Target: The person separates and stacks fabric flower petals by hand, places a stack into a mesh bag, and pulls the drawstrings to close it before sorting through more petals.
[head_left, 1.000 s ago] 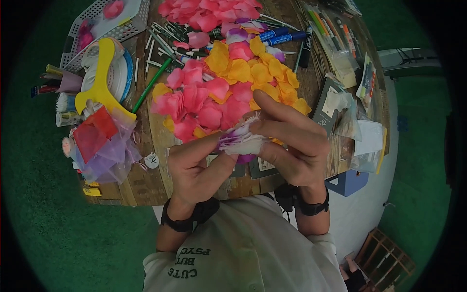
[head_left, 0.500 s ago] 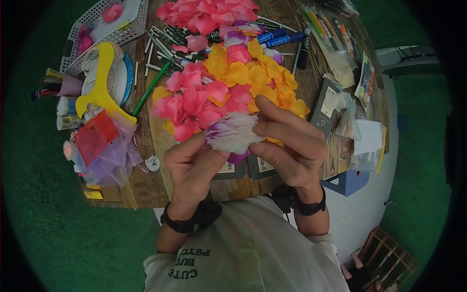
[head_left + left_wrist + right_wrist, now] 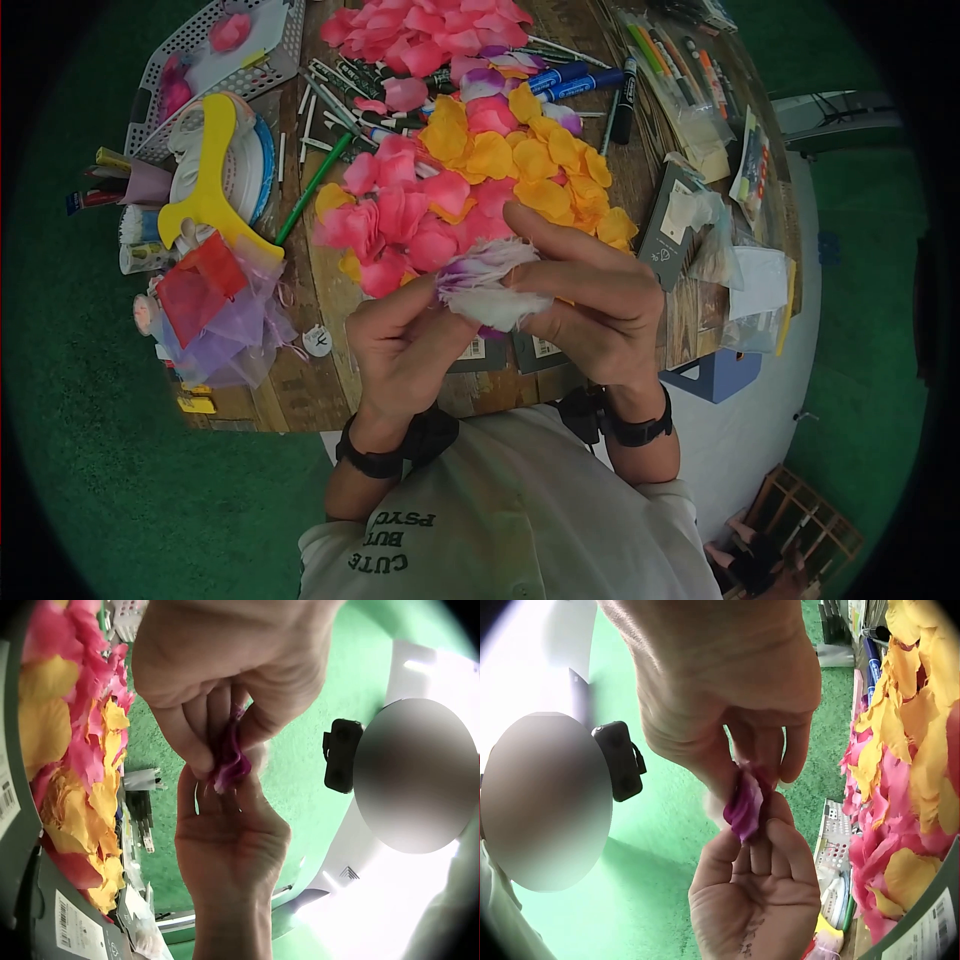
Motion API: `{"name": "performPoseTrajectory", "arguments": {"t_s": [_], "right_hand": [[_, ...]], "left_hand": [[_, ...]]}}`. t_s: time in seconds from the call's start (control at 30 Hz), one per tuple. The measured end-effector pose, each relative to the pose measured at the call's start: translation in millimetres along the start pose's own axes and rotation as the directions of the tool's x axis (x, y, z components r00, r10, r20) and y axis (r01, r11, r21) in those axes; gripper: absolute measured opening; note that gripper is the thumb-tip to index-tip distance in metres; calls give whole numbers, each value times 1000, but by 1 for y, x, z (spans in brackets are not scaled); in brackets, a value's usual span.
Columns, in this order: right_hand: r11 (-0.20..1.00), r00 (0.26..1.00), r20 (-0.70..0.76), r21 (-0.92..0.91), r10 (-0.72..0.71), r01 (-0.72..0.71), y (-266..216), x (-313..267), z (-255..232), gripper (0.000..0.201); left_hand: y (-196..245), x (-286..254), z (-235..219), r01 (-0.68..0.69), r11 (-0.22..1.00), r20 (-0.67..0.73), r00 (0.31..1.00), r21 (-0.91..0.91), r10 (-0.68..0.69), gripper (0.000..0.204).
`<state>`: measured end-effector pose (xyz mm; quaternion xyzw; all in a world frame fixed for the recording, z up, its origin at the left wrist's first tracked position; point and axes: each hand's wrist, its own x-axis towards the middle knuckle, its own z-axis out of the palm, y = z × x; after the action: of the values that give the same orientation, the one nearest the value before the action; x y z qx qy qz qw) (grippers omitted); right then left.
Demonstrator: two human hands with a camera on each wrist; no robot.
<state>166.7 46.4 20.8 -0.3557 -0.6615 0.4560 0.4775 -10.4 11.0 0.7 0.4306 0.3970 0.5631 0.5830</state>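
Note:
A bunched stack of white-and-purple artificial petals (image 3: 490,288) is held up in front of the body, frayed pale edges facing up. My left hand (image 3: 405,345) pinches its left side between thumb and fingers. On the right side, my right hand (image 3: 600,305) grips it with thumb and fingers, its index finger lifted higher. From below, the left wrist view shows purple petals (image 3: 232,761) between both hands' fingertips. The same purple underside (image 3: 746,806) shows in the right wrist view. Beyond the hands lie loose pink petals (image 3: 400,205) and yellow petals (image 3: 540,150).
More pink petals (image 3: 425,30) lie at the back, near scattered pens and blue markers (image 3: 575,82). Leftward are a white basket (image 3: 270,75), a yellow three-armed piece (image 3: 215,170) and mesh bags (image 3: 215,310). Bagged pens (image 3: 690,80) and a dark card (image 3: 665,225) lie right.
The petal stack was tilted and spread to show more of its white edges half a second ago, then drew narrower and shifted slightly right. Both hands have kept hold of it throughout.

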Motion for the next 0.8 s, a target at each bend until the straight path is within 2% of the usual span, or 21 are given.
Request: {"name": "performPoseTrajectory", "arguments": {"t_s": [0.03, 0.1, 0.2, 0.3, 0.37, 0.43, 0.47, 0.5, 0.57, 0.6, 0.67, 0.73, 0.8], "right_hand": [[998, 999, 25, -50, -34, 35, 0, 1, 0, 30], [993, 997, 50, -98, -59, 64, 1, -1, 1, 32], [991, 998, 10, -120, -60, 61, 1, -1, 7, 30], [999, 1000, -4, -48, 6, -6, 3, -1, 9, 28], [985, 995, -27, -149, -93, 88, 3, -2, 10, 40], [966, 990, -28, -221, -141, 131, 3, -2, 11, 34], [941, 982, -23, -292, -186, 171, 3, -1, 11, 29], [942, 983, -20, -290, -184, 171, 3, 0, 12, 29], [878, 947, -22, -381, -321, 288, 5, 3, 15, 33], [879, 947, -22, -380, -319, 287, 7, 3, 15, 33], [839, 920, 13, -406, -391, 363, 10, 6, 15, 30], [835, 917, 31, -401, -397, 376, 10, 7, 14, 30], [834, 916, 46, -399, -398, 382, 10, 5, 13, 29]], "left_hand": [[0, 1, 0, -2, 1000, -3, 1000, 0, 2, 26], [-1, 1, 0, 61, 988, -19, 998, -145, -65, 27], [6, 0, 0, 70, 986, 35, 997, -152, -65, 27], [0, 2, 0, 56, 986, 12, 998, -158, -54, 26], [-2, 0, 2, 84, 975, -6, 996, -207, -87, 25], [-3, -1, 0, 99, 962, -23, 994, -253, -108, 24], [-6, -2, -3, 137, 924, -32, 987, -357, -159, 24], [-7, -2, -4, 173, 872, -35, 977, -459, -213, 25], [3, 2, 4, 207, 842, -49, 963, -497, -265, 25], [8, 5, 6, 236, 813, -56, 948, -533, -312, 26], [9, 7, 4, 263, 822, -24, 948, -505, -318, 25], [9, 8, -1, 296, 826, 7, 943, -480, -333, 25], [9, 7, -8, 371, 788, 29, 912, -491, -410, 22]]}}
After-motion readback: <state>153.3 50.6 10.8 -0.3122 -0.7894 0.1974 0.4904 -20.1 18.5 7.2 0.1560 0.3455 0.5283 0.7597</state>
